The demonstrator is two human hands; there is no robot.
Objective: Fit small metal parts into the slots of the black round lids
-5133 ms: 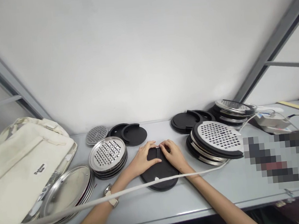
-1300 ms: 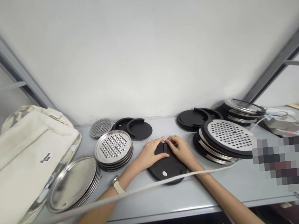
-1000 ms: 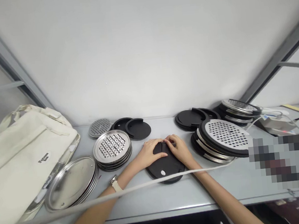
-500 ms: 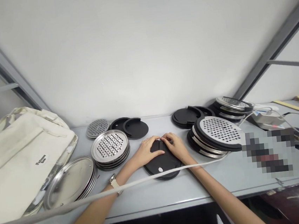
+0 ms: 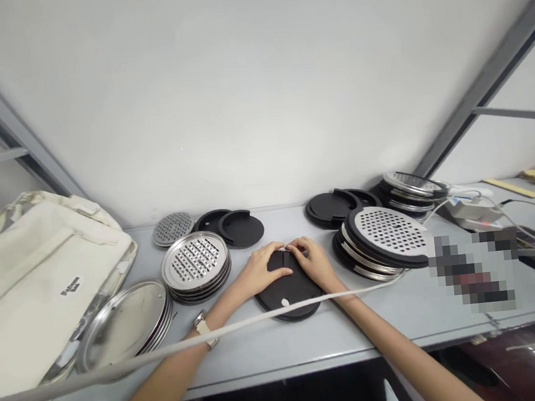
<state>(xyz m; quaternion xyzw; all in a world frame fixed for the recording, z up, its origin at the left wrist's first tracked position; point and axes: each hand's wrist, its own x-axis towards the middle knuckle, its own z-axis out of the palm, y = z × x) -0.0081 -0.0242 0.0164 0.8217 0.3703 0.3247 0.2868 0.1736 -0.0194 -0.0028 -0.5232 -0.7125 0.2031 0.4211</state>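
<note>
A black round plate (image 5: 299, 292) lies before me on the grey table, with a narrow bar near its far side and a white round spot near its near edge. My left hand (image 5: 260, 274) grips it from the left, thumb across its top and fingers at the far rim. From the right, my right hand (image 5: 315, 264) holds the same rim, fingers bent. The fingertips of both hands meet at a small pale thing (image 5: 283, 249), too small to name. To the left stands a stack of round metal grater plates (image 5: 195, 261); to the right, black-rimmed perforated discs (image 5: 388, 233) are piled.
A pale cable (image 5: 260, 318) crosses in front of my forearms. Plain metal discs (image 5: 123, 321) and a cream bag (image 5: 33, 273) lie at left. Black discs (image 5: 242, 228) rest near the wall, with more black discs (image 5: 332, 207) at right. A white power strip (image 5: 470, 212) sits far right.
The whole view has shifted slightly. Both hands keep their places on the black plate, with no clear movement of the fingers.
</note>
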